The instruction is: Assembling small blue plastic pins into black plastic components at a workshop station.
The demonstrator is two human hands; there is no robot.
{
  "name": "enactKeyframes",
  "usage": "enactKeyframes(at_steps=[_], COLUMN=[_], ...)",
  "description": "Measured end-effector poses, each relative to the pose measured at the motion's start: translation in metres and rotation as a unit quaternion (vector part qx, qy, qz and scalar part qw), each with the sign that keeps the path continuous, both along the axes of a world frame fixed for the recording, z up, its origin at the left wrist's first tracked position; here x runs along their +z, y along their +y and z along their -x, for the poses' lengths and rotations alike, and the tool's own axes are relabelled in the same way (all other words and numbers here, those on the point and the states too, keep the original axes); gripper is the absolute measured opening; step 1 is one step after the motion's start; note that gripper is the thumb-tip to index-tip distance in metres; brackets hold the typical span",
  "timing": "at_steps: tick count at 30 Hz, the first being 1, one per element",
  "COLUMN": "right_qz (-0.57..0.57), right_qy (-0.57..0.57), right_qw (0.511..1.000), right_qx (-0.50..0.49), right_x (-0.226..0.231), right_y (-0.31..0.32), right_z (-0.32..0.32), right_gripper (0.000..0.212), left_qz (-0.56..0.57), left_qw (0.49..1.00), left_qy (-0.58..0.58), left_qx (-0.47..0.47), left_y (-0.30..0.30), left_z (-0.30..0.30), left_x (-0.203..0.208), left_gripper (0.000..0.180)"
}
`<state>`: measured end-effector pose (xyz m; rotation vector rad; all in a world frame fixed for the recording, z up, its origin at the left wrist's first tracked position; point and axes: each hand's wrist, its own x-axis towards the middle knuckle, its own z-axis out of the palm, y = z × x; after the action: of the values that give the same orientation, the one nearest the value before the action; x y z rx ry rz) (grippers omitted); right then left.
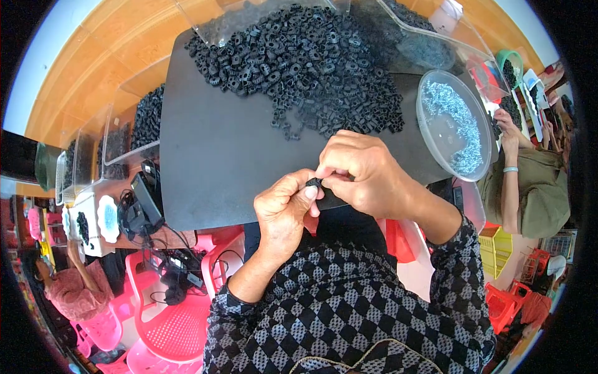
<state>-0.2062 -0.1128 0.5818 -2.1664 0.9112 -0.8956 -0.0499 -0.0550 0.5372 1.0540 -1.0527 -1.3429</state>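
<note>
A small black plastic part (313, 182) sits pinched between the thumb and fingers of my left hand (281, 206). My right hand (364, 168) meets it from the right, fingertips pressed together at the part; whatever they grip is too small to make out. Both hands are over the near edge of the dark table mat (212, 156). Beyond them spreads a large heap of similar black parts (299, 62). To the right of the heap stands a round clear dish (430, 134) holding many tiny silvery pieces (468, 134).
Clear bins (115, 146) of black parts line the left side, beside a tangle of black cables and a box-like device (146, 196). A pink chair (174, 324) stands at lower left. Other people sit at the far left and right; one person's hand (507, 124) works beyond the dish.
</note>
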Motion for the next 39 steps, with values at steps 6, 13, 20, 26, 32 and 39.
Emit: enactKeyframes(at_steps=[6, 13, 20, 26, 32, 39], right_qz=[0.088, 0.107, 0.033, -0.044, -0.028, 0.079], right_qy=[0.026, 0.051, -0.011, 0.053, 0.067, 0.044], right_qw=[0.995, 0.993, 0.999, 0.997, 0.997, 0.996], right_qx=[0.030, 0.026, 0.003, -0.031, 0.009, -0.016], right_x=[-0.007, -0.009, -0.008, 0.000, -0.006, -0.017], right_y=[0.003, 0.001, 0.004, 0.005, 0.003, 0.013], right_z=[0.000, 0.003, 0.009, 0.010, 0.013, 0.003], right_gripper=[0.013, 0.014, 0.011, 0.010, 0.009, 0.009], left_qz=[-0.050, -0.046, -0.056, -0.030, -0.021, 0.021], left_qw=[0.999, 0.995, 0.997, 0.999, 0.999, 0.989], left_qy=[-0.012, -0.084, -0.019, -0.017, -0.044, -0.141], left_qx=[-0.014, -0.017, -0.040, -0.030, -0.023, 0.033], left_y=[0.001, -0.003, -0.002, -0.001, 0.001, 0.004], left_z=[0.001, 0.003, -0.002, -0.003, -0.003, 0.006], left_x=[0.004, 0.007, 0.008, 0.008, 0.007, 0.003], left_gripper=[0.015, 0.016, 0.017, 0.017, 0.016, 0.018])
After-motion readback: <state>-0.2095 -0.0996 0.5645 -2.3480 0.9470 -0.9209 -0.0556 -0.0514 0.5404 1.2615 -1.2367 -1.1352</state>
